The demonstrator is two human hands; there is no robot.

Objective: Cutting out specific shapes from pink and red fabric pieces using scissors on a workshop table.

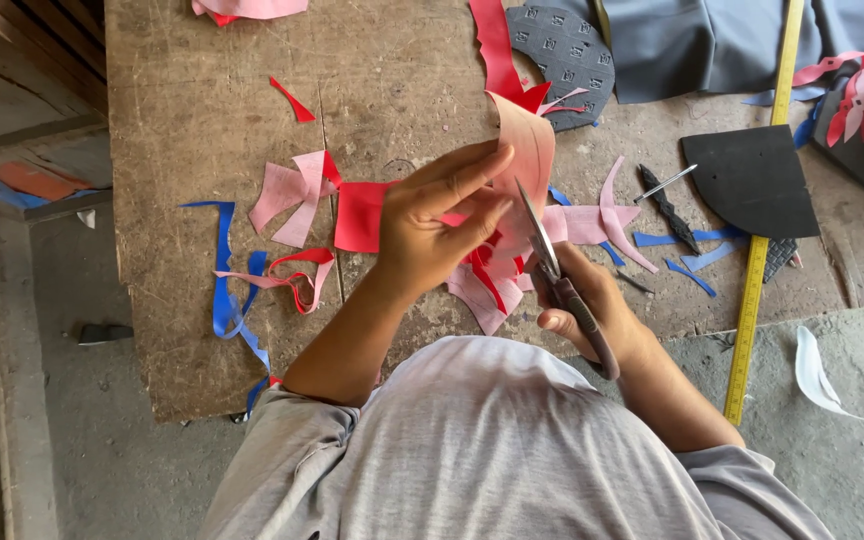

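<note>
My left hand (pixel 442 225) grips a curved pink-backed piece of red sheet material (pixel 522 160), holding it upright above the worn wooden board (pixel 202 150). My right hand (pixel 592 310) is closed on the handles of a pair of scissors (pixel 552 270). The blades point up and away from me, and their tips meet the edge of the held piece. Under both hands lies a heap of red and pink offcuts (pixel 487 285).
Pink, red and blue scraps (pixel 297 195) are scattered over the board. A yellow measuring stick (pixel 757 250) runs down the right side. Nearby lie a black sheet (pixel 752 180), a dark patterned sole piece (pixel 557 55), a small awl-like tool (pixel 667 205) and grey-blue fabric (pixel 712 40).
</note>
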